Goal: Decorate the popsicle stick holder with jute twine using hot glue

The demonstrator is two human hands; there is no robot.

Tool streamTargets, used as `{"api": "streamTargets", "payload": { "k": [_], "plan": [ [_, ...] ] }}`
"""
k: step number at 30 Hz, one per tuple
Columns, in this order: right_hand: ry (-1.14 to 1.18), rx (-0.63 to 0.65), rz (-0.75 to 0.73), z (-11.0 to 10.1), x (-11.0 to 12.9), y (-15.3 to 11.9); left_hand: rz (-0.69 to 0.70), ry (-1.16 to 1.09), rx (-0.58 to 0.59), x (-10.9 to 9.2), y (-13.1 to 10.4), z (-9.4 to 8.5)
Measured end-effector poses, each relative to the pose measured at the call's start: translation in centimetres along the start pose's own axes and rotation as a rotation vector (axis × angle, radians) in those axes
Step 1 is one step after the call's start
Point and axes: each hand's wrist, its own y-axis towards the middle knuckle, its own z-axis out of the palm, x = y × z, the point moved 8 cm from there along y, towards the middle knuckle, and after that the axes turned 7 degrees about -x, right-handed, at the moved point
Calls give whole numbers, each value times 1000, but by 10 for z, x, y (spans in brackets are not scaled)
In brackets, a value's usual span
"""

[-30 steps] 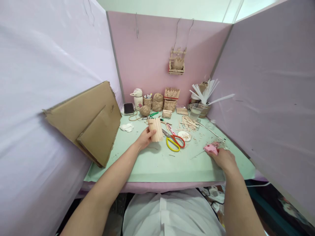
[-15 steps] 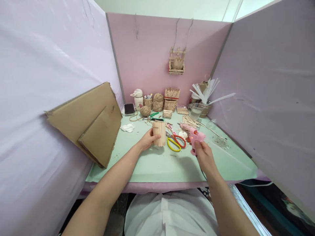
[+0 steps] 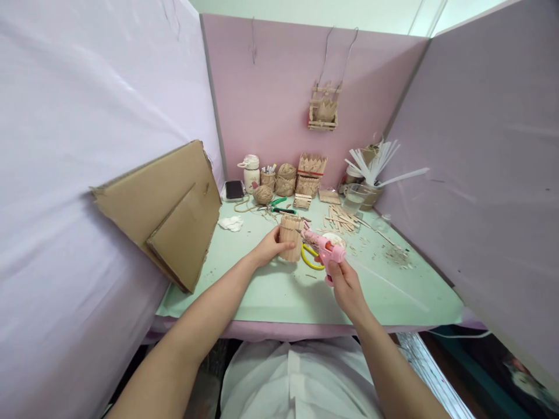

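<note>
My left hand is wrapped around a small round holder made of upright wooden craft sticks, with twine near its top. It is held upright over the table. In my right hand is a pink hot glue gun, a small orange light glowing on its side. The gun's nozzle points left at the upper right side of the holder; whether it touches I cannot tell. Behind the gun lie scissors with a yellow handle, partly hidden.
Loose craft sticks, a ball of twine, green-handled pliers and a white bottle lie or stand farther back. Cardboard sheets lean at left. A cup of white glue sticks stands at back right.
The glue gun has moved left to the stick holder, covering much of the scissors. The holder is now tilted so its open top shows.
</note>
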Motion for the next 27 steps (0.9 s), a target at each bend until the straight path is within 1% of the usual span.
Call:
{"api": "streamTargets", "payload": {
  "k": [13, 19, 27],
  "plan": [
    [-1, 16, 31, 2, -2, -1, -16, 9, -17, -1, -2, 1],
    [5, 17, 34, 3, -5, -1, -9, 1, -2, -2, -3, 3],
    [17, 30, 50, 3, -8, -1, -16, 10, -4, 1, -2, 2]
  ]
}}
